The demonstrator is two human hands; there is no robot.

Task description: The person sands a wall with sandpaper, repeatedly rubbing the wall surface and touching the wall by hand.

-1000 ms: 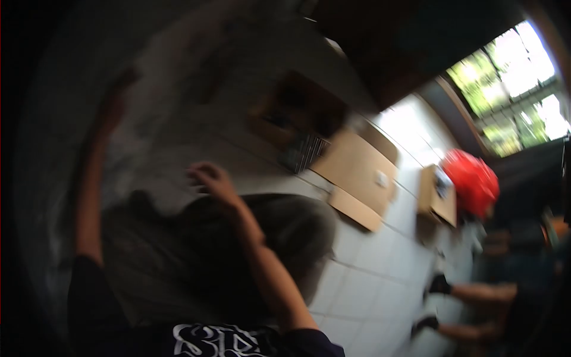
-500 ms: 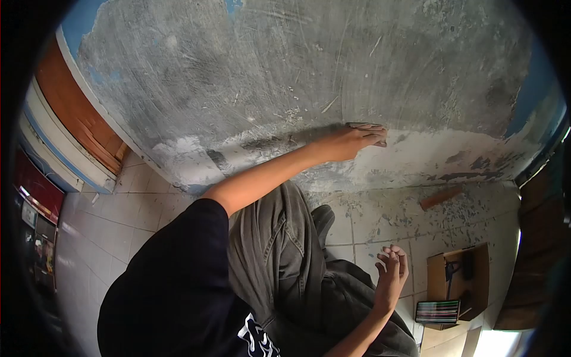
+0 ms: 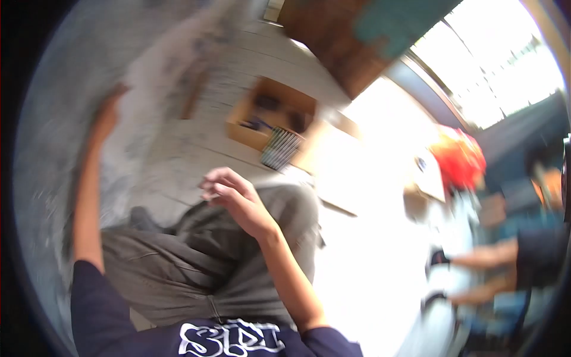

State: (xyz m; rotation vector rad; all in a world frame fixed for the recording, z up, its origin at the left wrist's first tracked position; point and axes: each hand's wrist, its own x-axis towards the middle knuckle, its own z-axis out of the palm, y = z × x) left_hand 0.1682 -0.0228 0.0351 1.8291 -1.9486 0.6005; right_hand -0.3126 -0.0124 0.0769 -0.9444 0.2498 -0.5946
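Observation:
My left hand (image 3: pixel 106 116), smeared by motion, is at the grey scraped wall (image 3: pixel 56 137), with the arm stretched out along it. Under its fingers, the earlier view shows a thin flat grey piece like sandpaper; now blur hides its outline. My right hand (image 3: pixel 233 199) hovers above my bent legs (image 3: pixel 178 262), its fingers loosely curled and apart, with nothing in it. A pale band (image 3: pixel 157 56) runs along the foot of the wall beside my left hand.
A cardboard box (image 3: pixel 247 135) with dark tools inside stands on the tiled floor, a striped stack (image 3: pixel 281 149) at its side. A reddish-brown strip (image 3: pixel 193 95) lies near the wall. Another person's legs (image 3: pixel 485 256) and a red-orange bag (image 3: pixel 461 157) are at the right.
My head has turned right, so the wall slid to the left and the bright floor, bag and other person came into view. My left hand stays at the wall; my right hand stays raised.

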